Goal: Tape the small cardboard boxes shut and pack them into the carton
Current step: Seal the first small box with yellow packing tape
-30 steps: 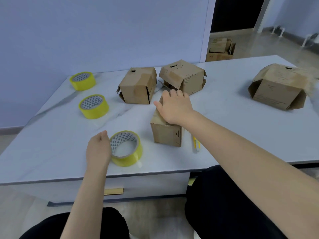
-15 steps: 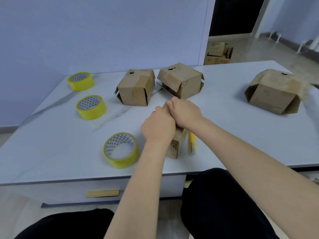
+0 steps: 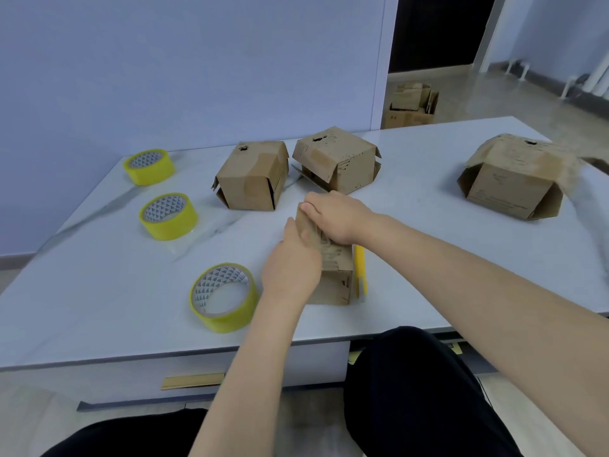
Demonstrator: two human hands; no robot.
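Fingers (image 3: 313, 206) of the right hand (image 3: 337, 215) and left hand (image 3: 291, 267) grip a small box (image 3: 334, 278) at frame centre.
It stands on the counter (image 3: 99, 275), a tape roll (image 3: 224, 296) to its lower left, a yellow tool (image 3: 360, 268) just beside its right.

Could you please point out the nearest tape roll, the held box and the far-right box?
nearest tape roll (image 3: 225, 322): head view, outer band
held box (image 3: 333, 286): head view, near face
far-right box (image 3: 504, 189): head view, front face

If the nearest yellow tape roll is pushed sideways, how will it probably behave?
The nearest tape roll lies flat, hole upward, so it would likely slide on the smooth table rather than roll. Its hollow middle suggests it is fairly light and easy to hook with fingers.
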